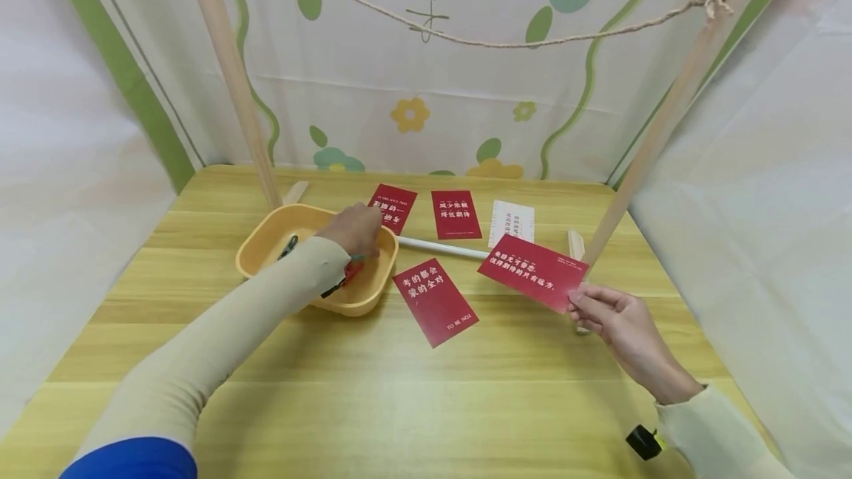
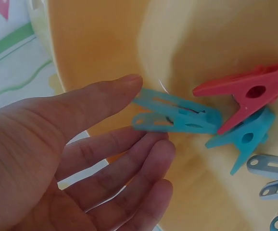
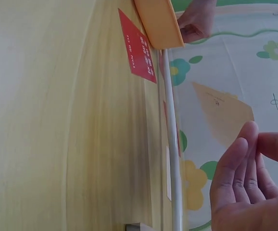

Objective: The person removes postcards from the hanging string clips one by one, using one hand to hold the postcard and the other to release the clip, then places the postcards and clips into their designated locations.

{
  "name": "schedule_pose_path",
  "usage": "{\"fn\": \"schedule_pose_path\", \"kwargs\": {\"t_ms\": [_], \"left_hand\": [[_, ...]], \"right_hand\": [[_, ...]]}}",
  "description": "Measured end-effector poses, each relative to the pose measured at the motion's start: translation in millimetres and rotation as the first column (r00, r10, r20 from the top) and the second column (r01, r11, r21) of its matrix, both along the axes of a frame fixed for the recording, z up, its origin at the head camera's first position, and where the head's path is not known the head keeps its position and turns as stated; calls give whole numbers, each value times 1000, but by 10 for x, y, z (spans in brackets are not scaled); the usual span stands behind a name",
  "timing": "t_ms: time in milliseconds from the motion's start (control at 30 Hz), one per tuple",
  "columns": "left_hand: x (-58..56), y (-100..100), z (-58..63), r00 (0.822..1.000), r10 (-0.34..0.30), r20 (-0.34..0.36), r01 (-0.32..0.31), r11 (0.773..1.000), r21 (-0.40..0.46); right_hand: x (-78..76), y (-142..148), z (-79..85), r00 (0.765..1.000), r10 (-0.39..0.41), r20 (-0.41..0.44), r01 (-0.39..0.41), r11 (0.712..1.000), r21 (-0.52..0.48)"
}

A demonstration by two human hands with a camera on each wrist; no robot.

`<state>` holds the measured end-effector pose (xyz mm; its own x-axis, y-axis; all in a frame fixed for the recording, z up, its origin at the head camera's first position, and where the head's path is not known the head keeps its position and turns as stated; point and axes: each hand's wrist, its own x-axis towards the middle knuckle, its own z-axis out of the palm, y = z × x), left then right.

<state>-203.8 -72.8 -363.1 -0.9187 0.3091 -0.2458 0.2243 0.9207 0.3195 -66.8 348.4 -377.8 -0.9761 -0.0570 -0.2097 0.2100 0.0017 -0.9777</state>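
My left hand (image 1: 356, 231) reaches into the yellow plastic basin (image 1: 266, 224). In the left wrist view, its thumb and index finger pinch the handle ends of a teal clothespin (image 2: 177, 113). Beside that clip lie a red clothespin (image 2: 249, 91), a second teal clothespin (image 2: 245, 137) and a grey one (image 2: 273, 175). On the right, my right hand (image 1: 622, 331) pinches a red card (image 1: 532, 272) by its lower right corner, raised above the table. White writing covers the side facing the head camera; the right wrist view shows its tan back (image 3: 223, 113).
A twine rope (image 1: 492, 43) sags between two wooden posts (image 1: 226, 72). Red cards (image 1: 435, 301) and a white card (image 1: 512, 222) lie on the wooden table (image 1: 373, 398). A white rod (image 1: 442, 247) runs between the post bases. Behind hangs a flowered cloth (image 1: 452, 109).
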Motion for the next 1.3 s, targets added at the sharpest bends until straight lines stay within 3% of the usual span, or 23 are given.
{"fn": "schedule_pose_path", "kwargs": {"t_ms": [467, 700, 1000, 1300], "left_hand": [[-58, -59, 61, 999, -40, 36, 37, 996, 80], [-42, -135, 157, 994, -112, -22, 114, 977, 178], [168, -250, 268, 995, -54, -81, 75, 954, 289], [428, -322, 255, 993, 14, -117, 27, 940, 340]], "right_hand": [[39, 79, -117, 996, 51, 74, -59, 991, 116], [43, 124, -200, 988, 81, 133, -99, 985, 142], [-11, 142, -289, 984, 45, 173, -70, 987, 142], [-68, 133, -368, 978, 67, 199, -110, 970, 217]]}}
